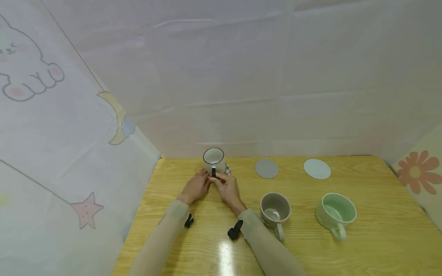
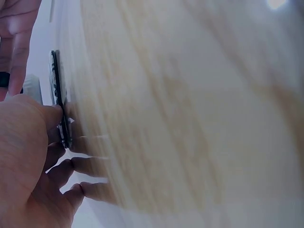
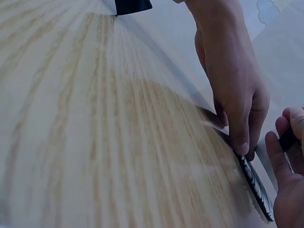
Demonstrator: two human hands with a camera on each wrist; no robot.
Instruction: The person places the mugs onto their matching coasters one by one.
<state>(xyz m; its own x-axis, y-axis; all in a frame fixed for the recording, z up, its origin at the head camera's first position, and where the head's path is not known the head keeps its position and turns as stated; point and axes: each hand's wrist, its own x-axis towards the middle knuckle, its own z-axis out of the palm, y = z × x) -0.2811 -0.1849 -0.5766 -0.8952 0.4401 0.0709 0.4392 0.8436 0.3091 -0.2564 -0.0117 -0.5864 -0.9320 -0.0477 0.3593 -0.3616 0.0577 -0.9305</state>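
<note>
A white mug (image 1: 209,165) with a black rim and black handle stands at the back left of the table, over a black-and-white patterned coaster (image 1: 228,169). My right hand (image 1: 228,188) pinches the mug's handle between thumb and fingers. Beside it, on the left, my left hand (image 1: 197,187) grips the coaster's edge. In the left wrist view, the thumb and fingers of that hand meet at the rim of the thin coaster (image 2: 57,85). The right wrist view shows the same coaster (image 3: 256,187) close to the tabletop, mostly edge-on. The mug covers much of the coaster from above.
A grey round coaster (image 1: 267,168) and a pale one (image 1: 317,169) lie along the back. In front of them stand a grey-brown mug (image 1: 275,207), close to my right forearm, and a green mug (image 1: 336,211). Sheet-covered walls (image 1: 221,96) border the wooden table (image 1: 386,207).
</note>
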